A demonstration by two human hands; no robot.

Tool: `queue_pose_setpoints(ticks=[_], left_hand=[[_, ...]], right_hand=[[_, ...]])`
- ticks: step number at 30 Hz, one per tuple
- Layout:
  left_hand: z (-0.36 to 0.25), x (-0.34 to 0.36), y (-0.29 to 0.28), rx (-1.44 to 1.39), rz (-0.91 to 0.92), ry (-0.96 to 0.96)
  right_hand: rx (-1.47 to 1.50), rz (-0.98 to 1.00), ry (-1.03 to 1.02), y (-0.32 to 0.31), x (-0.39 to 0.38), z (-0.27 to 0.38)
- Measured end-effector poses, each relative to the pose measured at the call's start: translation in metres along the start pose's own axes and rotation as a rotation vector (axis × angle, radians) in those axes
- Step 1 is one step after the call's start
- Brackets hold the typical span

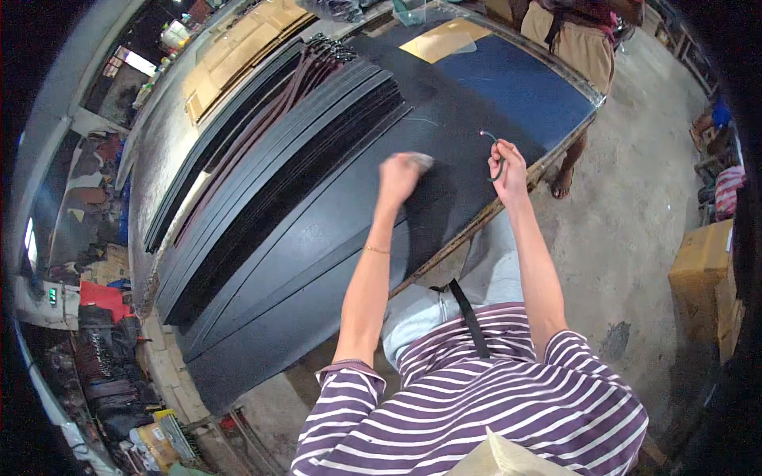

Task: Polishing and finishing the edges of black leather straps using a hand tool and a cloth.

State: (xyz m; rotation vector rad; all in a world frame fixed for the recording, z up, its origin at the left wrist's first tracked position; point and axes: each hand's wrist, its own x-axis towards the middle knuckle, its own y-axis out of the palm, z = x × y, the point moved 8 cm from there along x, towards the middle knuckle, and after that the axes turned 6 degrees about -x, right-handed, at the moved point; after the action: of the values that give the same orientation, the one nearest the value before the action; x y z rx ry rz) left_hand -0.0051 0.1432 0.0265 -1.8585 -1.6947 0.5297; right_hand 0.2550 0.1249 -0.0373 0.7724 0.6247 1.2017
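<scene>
My left hand [399, 179] is closed above a large black sheet [309, 258] that looks like leather. A small pale grey piece [421, 161], blurred by motion, sticks out at its fingertips; its kind is not clear. My right hand [510, 168], over the sheet's right part near the table edge, pinches a thin, dark, curved piece [499, 164] like a cord, with a pale tip at its upper end. To the left of my left hand lies a tall stack of long black strips [317, 127] on the sheet.
Dark brown straps [298, 87] and brown cardboard [238, 51] lie beyond the stack. A yellowish sheet [444, 41] rests on a dark blue sheet [524, 79] at the far end. Another person in tan shorts [571, 47] stands by the far right corner. A cardboard box [702, 266] stands on the right.
</scene>
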Motion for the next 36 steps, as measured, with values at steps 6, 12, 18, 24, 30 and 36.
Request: queue_pose_setpoints(ticks=[6, 12, 18, 24, 30, 36], left_hand=[[0.012, -0.043, -0.043, -0.089, -0.201, 0.008], [-0.041, -0.070, 0.015, 0.101, -0.216, 0.446], [-0.027, -0.029, 0.022, 0.171, -0.232, 0.192], [-0.054, -0.062, -0.012, 0.620, -0.368, 0.348], [-0.056, -0.094, 0.021, 0.394, -0.082, 0.551], [-0.059, -0.094, 0.024, 0.391, -0.112, 0.540]], right_hand=[[-0.047, 0.020, -0.026, 0.008, -0.002, 0.000], [-0.044, 0.027, -0.020, 0.014, -0.004, -0.001], [-0.042, 0.050, -0.011, 0.016, -0.007, 0.004], [-0.044, 0.008, -0.086, 0.010, -0.010, 0.002], [-0.059, 0.036, -0.035, 0.015, -0.005, -0.002], [-0.081, 0.043, -0.001, 0.013, -0.007, -0.001]])
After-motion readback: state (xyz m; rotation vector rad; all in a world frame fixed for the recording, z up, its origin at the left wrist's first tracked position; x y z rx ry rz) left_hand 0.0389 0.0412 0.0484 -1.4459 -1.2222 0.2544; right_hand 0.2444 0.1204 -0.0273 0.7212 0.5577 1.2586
